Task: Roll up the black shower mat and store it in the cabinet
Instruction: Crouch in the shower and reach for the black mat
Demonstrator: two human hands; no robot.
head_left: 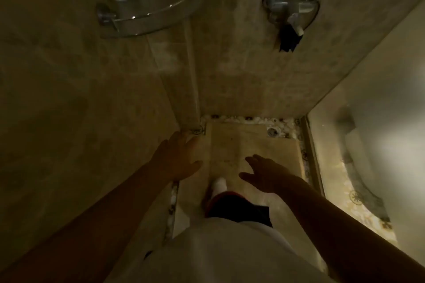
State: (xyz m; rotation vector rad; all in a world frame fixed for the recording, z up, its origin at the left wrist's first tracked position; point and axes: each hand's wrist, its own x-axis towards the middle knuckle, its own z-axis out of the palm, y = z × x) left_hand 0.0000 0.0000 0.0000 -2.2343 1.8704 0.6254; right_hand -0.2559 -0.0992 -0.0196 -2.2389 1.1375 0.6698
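1. Both grips spread wide and hold nothing: left hand (181, 156) at 9 o'clock, right hand (266, 173) at 3 o'clock, above the shower floor (232, 142).
2. No black mat or cabinet shows.
3. Likely step: finding the mat; next, locate it.

1. The scene is dimly lit and tinged yellow-brown.
2. The brightest light is seen through the glass panel (368, 133) at right.
3. Soft blur is spread throughout.
4. Straight lines are bent outward near the edges.
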